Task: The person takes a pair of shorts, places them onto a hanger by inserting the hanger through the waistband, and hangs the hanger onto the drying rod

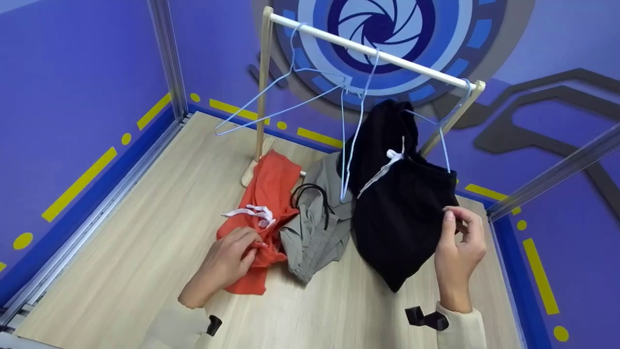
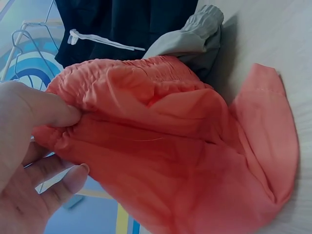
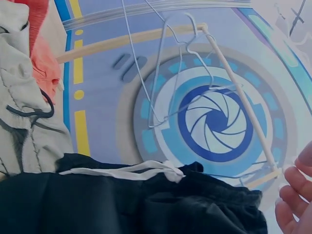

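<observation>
Orange shorts (image 1: 278,174) with a white drawstring lie on the table, their front end raised. At their elastic waistband, my left hand (image 1: 223,261) pinches the fabric between thumb and fingers. Black shorts (image 1: 397,228) with a white drawstring hang from the right blue wire hanger (image 1: 445,150). My right hand (image 1: 460,252) is beside their right edge, fingers loosely bent and holding nothing; the right wrist view shows a gap between fingertips and waistband. Grey shorts (image 1: 322,252) with a black cord lie between the orange and black ones.
A small wooden rack stands at the back, with a white rail (image 1: 339,40) across its top. Two bare hangers hang there, the left hanger (image 1: 292,53) and the middle hanger (image 1: 363,99). Blue printed walls (image 1: 87,87) and metal posts (image 1: 170,53) enclose the tabletop (image 1: 131,232).
</observation>
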The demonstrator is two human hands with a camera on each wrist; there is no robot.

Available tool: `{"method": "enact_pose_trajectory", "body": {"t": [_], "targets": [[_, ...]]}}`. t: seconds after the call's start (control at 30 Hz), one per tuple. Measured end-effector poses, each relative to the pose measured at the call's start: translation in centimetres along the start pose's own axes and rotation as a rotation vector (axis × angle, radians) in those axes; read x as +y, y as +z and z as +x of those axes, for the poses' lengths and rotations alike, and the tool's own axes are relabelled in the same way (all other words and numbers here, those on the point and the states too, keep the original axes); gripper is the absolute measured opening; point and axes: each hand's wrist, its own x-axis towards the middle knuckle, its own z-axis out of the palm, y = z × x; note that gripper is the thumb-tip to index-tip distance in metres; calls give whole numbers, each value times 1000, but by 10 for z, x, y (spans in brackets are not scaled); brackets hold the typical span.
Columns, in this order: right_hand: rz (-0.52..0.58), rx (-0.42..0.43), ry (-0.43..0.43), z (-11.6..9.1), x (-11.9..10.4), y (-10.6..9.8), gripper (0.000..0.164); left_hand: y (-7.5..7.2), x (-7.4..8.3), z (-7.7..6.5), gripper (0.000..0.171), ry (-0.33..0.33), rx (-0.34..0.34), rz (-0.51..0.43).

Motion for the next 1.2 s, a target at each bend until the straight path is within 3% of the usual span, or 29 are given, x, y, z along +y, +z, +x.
{"method": "enact_pose_trajectory", "body": {"t": [0.4,0.73,0.93,1.2], "targets": [[28,-135,-25,-27,8,18,11,-12,12,18,22,49,114,41],[21,-207,1,-45,12,30,9,-23,18,26,22,48,167,22],[46,-260,45,-54,12,40,9,-29,24,33,22,105,217,20],[70,-300,-19,-67,21,55,9,-38,35,43,21,153,244,3]]}}
